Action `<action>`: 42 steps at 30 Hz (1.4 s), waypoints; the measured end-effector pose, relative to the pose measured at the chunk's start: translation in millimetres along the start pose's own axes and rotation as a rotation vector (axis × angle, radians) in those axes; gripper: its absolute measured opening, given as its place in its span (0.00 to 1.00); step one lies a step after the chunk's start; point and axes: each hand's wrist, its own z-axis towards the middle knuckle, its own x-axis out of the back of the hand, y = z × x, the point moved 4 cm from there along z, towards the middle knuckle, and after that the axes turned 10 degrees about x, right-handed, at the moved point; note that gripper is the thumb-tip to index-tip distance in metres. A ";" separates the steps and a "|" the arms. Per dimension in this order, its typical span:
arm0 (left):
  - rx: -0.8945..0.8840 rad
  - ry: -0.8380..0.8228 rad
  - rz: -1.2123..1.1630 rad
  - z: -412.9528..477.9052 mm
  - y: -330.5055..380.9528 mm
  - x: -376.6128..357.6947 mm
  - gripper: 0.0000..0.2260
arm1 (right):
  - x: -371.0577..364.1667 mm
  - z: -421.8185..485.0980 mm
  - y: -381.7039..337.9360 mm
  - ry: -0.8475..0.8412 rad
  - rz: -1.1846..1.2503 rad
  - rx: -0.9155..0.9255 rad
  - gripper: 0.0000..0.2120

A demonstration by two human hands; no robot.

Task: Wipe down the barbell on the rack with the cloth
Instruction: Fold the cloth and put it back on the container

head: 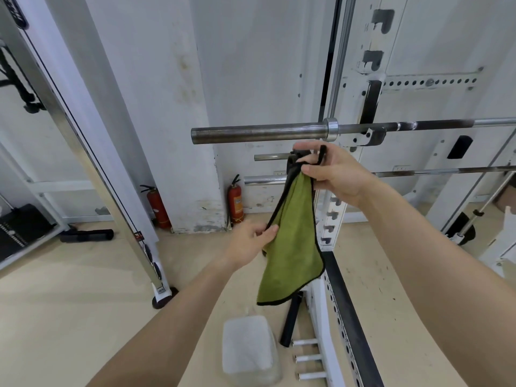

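Note:
The barbell (259, 133) lies level on the hooks of a white rack (363, 107), its dark sleeve end sticking out to the left. Just below the sleeve, my right hand (335, 174) pinches the top corner of a green cloth with black trim (293, 241), which hangs down freely. My left hand (251, 241) holds the cloth's left edge about halfway down, between thumb and fingers. The cloth is not touching the bar.
Two red fire extinguishers (236, 201) stand against the white wall. A clear plastic container (248, 347) sits on the tan floor beside the rack base, with pegs and a black roller. A slanted cable-machine post (83, 152) runs down the left.

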 end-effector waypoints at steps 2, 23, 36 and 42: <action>-0.044 -0.007 0.207 -0.5 -15.5 -6.1 0.21 | 6.1 2.5 -7.5 0.008 0.092 0.032 0.20; 0.163 0.209 -0.276 -5.4 -4.3 70.7 0.13 | 101.7 -11.1 82.1 0.312 -0.632 -0.135 0.05; 0.638 0.241 -0.793 7.3 13.3 34.0 0.06 | 16.4 -39.2 98.3 0.515 0.184 -0.451 0.05; 0.473 0.081 -0.735 -0.9 51.4 5.7 0.02 | -34.8 -44.7 87.4 0.260 0.067 -0.318 0.05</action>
